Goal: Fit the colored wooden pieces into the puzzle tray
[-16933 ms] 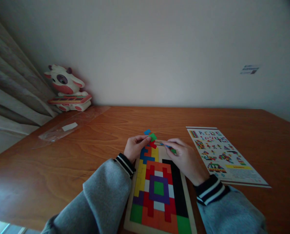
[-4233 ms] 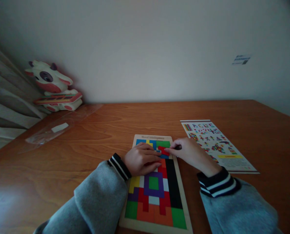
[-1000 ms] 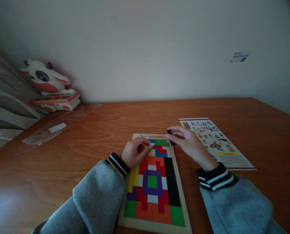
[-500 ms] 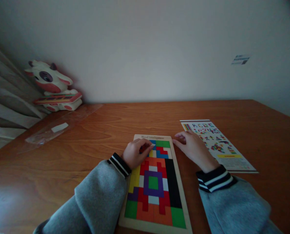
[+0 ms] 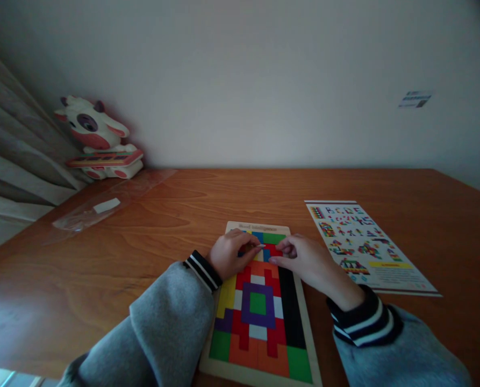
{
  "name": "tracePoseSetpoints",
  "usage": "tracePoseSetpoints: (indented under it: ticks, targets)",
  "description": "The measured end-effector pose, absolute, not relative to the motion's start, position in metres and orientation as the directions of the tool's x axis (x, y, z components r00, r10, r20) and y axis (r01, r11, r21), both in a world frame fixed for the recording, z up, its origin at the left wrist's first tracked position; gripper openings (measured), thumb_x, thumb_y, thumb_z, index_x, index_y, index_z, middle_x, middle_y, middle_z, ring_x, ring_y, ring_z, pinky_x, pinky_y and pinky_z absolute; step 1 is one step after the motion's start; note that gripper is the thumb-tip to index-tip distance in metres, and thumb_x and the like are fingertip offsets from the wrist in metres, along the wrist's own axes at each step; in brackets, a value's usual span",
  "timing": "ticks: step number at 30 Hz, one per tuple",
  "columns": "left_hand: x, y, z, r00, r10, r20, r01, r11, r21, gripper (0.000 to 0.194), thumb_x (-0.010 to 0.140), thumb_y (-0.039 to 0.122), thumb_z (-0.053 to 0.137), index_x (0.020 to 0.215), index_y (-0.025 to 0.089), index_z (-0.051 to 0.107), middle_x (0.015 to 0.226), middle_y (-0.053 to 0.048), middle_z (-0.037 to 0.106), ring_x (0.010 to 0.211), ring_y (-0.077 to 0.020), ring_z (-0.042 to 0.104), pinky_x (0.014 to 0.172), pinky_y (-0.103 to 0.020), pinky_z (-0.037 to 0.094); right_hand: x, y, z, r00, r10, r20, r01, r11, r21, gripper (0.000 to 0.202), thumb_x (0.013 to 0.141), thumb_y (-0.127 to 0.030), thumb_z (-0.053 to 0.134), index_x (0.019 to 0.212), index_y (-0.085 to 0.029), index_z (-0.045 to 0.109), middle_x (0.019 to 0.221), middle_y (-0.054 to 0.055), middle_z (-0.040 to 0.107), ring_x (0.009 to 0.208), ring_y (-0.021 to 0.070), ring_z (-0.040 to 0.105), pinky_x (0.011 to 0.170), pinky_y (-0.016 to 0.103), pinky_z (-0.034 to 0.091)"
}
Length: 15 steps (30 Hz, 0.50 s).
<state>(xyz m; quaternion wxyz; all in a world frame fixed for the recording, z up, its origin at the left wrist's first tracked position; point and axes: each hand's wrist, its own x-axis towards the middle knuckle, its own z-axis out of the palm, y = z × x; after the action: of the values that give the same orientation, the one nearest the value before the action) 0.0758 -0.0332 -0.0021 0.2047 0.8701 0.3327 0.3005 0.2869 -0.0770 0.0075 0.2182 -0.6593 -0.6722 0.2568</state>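
- Left hand (image 5: 232,253): one, palm turned down, over the upper left part of the board; thumb and forefinger closed in a pinch on a small white piece.
- Small white piece (image 5: 262,245): one, thin in outline, held at the left fingertips above the board's upper rows.
- Right hand (image 5: 309,264): one, at the board's upper right; thumb and forefinger a narrow gap apart beside a red piece (image 5: 272,248). Whether they touch it cannot be told.
- Puzzle board (image 5: 259,376): one, pale wooden frame, lettering along its far edge, lying flat on the counter (image 5: 163,226) between the forearms.
- Contents of board: flat pieces in red, orange, yellow, blue, purple, green and white. A green centre (image 5: 258,303) stands within a purple ring (image 5: 245,309); a long black area (image 5: 291,309) runs down the right side. Part of the upper left is hidden by the left hand.
- Printed sheet (image 5: 369,247): one, coloured figures and a yellow bar, flat on the counter, right of the board.
- Toy cow (image 5: 102,134): one, white and pink, with a keyboard at its front, at the counter's far left.
- Clear plastic wrapper (image 5: 78,220): one, bearing a white label (image 5: 106,205), near the toy.
- Sleeves: two, grey, with black-and-white striped cuffs.
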Motion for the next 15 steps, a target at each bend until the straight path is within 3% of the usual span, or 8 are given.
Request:
tracePoseSetpoints:
  ticks: [5, 15]
  targets:
    - [0.075, -0.033, -0.002, 0.611, 0.689, 0.389, 0.444, -0.705, 0.552, 0.012, 0.090, 0.026, 0.059, 0.091, 0.017, 0.068, 0.079, -0.003, 0.067, 0.075, -0.0149, 0.059, 0.069, -0.026, 0.048, 0.279, -0.079, 0.021, -0.073, 0.988, -0.135, 0.755, -0.034, -0.655, 0.006, 0.078, -0.023, 0.072, 0.081, -0.019, 0.069, 0.086, 0.005, 0.070, 0.074, 0.0175, 0.066, 0.065, 0.030, 0.048]
    - [0.075, -0.034, -0.001, 0.606, 0.700, 0.379, 0.447, -0.693, 0.565, 0.013, 0.090, 0.026, 0.060, 0.091, 0.016, 0.069, 0.082, -0.005, 0.069, 0.078, -0.0161, 0.061, 0.073, -0.027, 0.049, 0.284, -0.074, 0.013, -0.062, 0.982, -0.177, 0.632, -0.099, -0.769, 0.025, 0.076, -0.020, 0.074, 0.097, -0.015, 0.063, 0.086, 0.005, 0.071, 0.075, 0.0163, 0.066, 0.067, 0.028, 0.050]
